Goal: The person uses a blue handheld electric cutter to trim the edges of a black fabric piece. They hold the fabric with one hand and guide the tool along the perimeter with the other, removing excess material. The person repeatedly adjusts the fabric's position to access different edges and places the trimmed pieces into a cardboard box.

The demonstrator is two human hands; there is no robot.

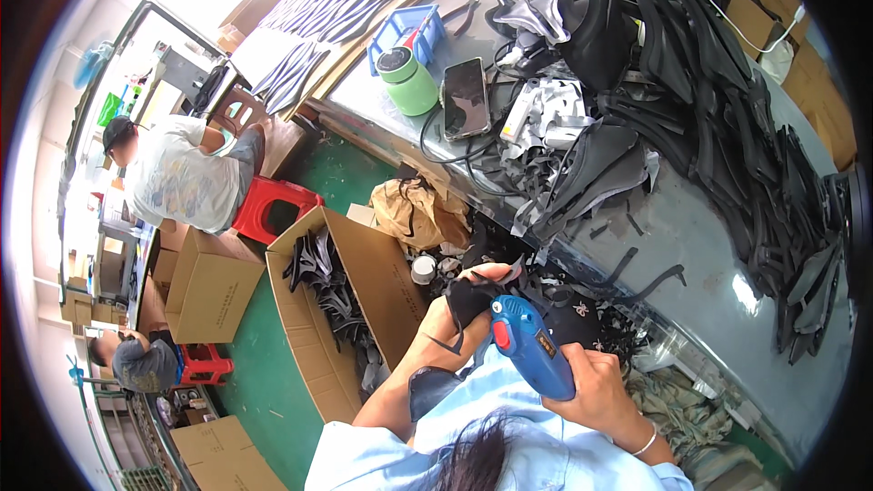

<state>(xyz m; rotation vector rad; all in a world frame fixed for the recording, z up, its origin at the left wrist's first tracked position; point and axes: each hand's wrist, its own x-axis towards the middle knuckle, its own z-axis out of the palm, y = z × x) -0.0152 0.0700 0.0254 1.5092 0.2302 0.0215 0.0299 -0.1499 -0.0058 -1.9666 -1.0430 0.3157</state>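
sleeves: light blue, rolled | right wrist: thin silver bangle | hair: dark, loose

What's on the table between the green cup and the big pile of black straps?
In the head view, a dark phone lies flat on the table between the green cup and the pile of black straps, with black cables beside it.

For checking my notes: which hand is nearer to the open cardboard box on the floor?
Left. The left hand is just beside the cardboard box; the right hand is farther away.
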